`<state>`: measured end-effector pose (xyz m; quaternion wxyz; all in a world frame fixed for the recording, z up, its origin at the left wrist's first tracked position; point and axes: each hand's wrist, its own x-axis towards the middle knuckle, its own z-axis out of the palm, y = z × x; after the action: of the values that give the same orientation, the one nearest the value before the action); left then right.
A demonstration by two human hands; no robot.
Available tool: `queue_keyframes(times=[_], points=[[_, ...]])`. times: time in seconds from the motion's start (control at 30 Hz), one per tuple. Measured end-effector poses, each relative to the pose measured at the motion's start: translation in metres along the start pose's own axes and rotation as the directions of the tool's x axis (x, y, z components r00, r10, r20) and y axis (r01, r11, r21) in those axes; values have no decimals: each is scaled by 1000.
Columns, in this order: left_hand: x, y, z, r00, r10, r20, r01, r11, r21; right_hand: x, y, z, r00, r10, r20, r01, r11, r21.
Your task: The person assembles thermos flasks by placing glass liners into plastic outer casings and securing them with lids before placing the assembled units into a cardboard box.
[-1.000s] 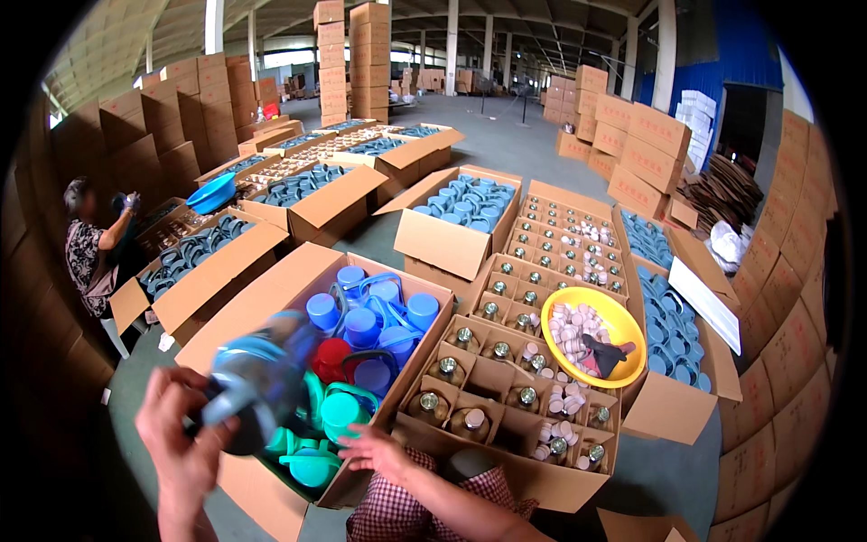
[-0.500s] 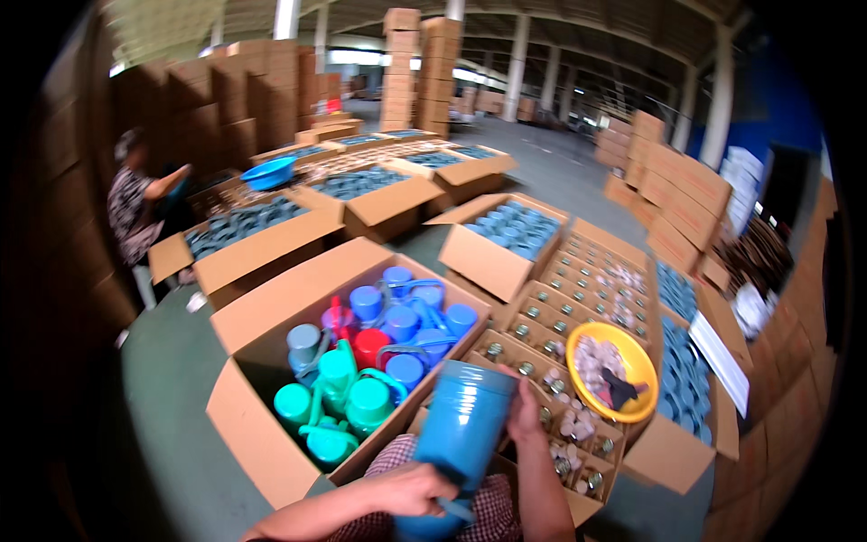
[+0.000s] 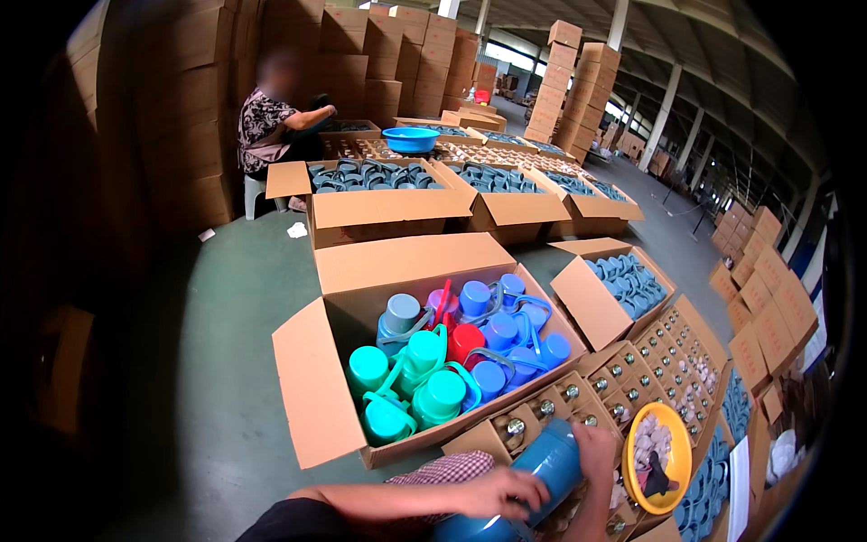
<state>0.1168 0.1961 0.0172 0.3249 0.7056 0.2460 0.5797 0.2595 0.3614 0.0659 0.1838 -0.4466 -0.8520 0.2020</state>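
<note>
A blue cylindrical thermos casing (image 3: 553, 461) lies tilted across my lap, its rimmed end up to the right. My right hand (image 3: 593, 452) is closed round that upper end. Lower down, my left hand (image 3: 508, 492) lies over the casing's side with bent fingers, slightly blurred. The lower end runs out of view at the bottom edge. Just ahead stands an open carton (image 3: 316, 384) of thermoses: green ones (image 3: 440, 397), blue ones (image 3: 488, 381), a red one (image 3: 467, 341) and a grey-blue one (image 3: 402, 312).
At right, a yellow basin (image 3: 684, 452) with pale pieces and a dark item rests on a divided carton (image 3: 646, 370) of silvery-topped glass liners. Cartons of blue-grey parts (image 3: 379, 174) stand beyond. A co-worker (image 3: 271, 126) sits far left, near a blue basin (image 3: 410, 139) and stacked boxes.
The view has swung left, so the scene sits further right. The casing has tipped over to a flatter slant. My left hand has shifted from the casing's lower end onto its side.
</note>
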Motion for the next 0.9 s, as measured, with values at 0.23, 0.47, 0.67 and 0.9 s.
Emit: queue_keyframes(times=[0.23,0.47,0.67,0.9], points=[[66,-107,-91,715,-539,-444,262,797,-545,-13,-37,-22,965,-242,-98,254,786,564],[107,-65,-86,996,-81,43,82,573,-816,7,5,9,998,7,-70,56,510,858],[101,-83,-122,967,-146,-209,-5,808,-589,20,12,5,933,-54,-355,356,261,897],[104,-50,-119,999,38,-33,-49,887,-460,51,2,30,971,-169,-170,218,328,919]])
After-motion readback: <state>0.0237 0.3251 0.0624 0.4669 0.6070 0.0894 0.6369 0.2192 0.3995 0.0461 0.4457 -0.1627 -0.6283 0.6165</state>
